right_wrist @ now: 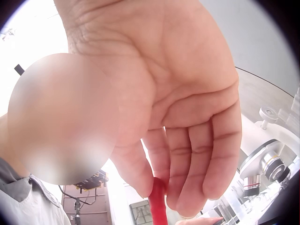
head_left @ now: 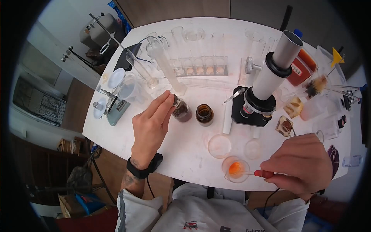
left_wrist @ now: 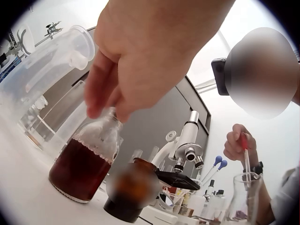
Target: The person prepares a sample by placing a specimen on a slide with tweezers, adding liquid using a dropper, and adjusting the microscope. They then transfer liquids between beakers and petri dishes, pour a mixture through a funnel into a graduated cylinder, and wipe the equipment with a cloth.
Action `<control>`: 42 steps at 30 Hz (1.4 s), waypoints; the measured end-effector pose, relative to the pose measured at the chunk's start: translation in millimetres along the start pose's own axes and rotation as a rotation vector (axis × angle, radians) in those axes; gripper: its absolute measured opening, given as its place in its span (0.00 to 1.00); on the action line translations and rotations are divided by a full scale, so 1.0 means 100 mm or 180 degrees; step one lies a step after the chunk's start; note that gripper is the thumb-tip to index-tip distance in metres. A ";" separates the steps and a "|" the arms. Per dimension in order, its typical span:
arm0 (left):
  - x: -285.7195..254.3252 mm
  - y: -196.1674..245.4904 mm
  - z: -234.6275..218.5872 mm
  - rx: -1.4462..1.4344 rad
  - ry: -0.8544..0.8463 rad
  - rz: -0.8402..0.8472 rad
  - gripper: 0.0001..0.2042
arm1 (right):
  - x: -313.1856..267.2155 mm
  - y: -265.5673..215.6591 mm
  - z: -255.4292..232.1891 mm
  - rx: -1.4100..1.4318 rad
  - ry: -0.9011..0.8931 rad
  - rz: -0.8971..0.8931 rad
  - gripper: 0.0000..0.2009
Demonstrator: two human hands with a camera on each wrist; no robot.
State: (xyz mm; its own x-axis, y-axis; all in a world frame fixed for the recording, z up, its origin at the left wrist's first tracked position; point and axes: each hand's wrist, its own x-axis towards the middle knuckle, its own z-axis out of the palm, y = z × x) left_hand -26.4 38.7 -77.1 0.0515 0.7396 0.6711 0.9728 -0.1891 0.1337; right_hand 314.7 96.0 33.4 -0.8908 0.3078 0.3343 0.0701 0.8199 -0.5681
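Observation:
My left hand [head_left: 151, 120] pinches the top of a clear glass bottle [left_wrist: 84, 164] that holds dark red liquid; the fingers hide its mouth. The bottle stands on the table, tilted by the camera angle in the left wrist view. Beside it is an open brown glass bottle [head_left: 204, 115]. Between thumb and fingers, my right hand [head_left: 299, 164] pinches the red rubber bulb of a dropper [head_left: 264, 174]. The dropper's glass tube reaches into the mouth of a clear glass vessel [head_left: 236, 176] with orange liquid at the bottom, near the table's front edge.
A microscope [head_left: 258, 92] stands right of the brown bottle. Two clear round dishes lie in front, one a petri dish [head_left: 219, 146]. Behind are a measuring cylinder [head_left: 164, 65] and a rack [head_left: 199, 66] of small cups. A balance scale [head_left: 117, 112] sits at the left edge.

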 end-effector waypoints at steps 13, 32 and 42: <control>0.03 0.10 -0.07 0.0599 -0.0286 0.0213 0.14 | 0.06 0.06 -0.03 0.0013 -0.0024 -0.0002 0.11; 0.00 0.00 -0.01 0.0372 -0.0040 0.0232 0.13 | 0.01 -0.02 -0.04 0.0019 -0.0076 0.0124 0.10; 0.25 0.08 -0.26 -0.0563 -0.1013 -0.0721 0.17 | -0.04 -0.06 -0.03 -0.0027 -0.0067 0.0092 0.11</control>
State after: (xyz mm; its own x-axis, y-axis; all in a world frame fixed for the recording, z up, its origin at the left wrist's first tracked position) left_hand -23.3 38.8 -40.4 -0.0648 0.9323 0.3558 0.9153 -0.0864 0.3933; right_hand 319.7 91.0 38.0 -0.8976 0.3212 0.3019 0.0996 0.8150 -0.5709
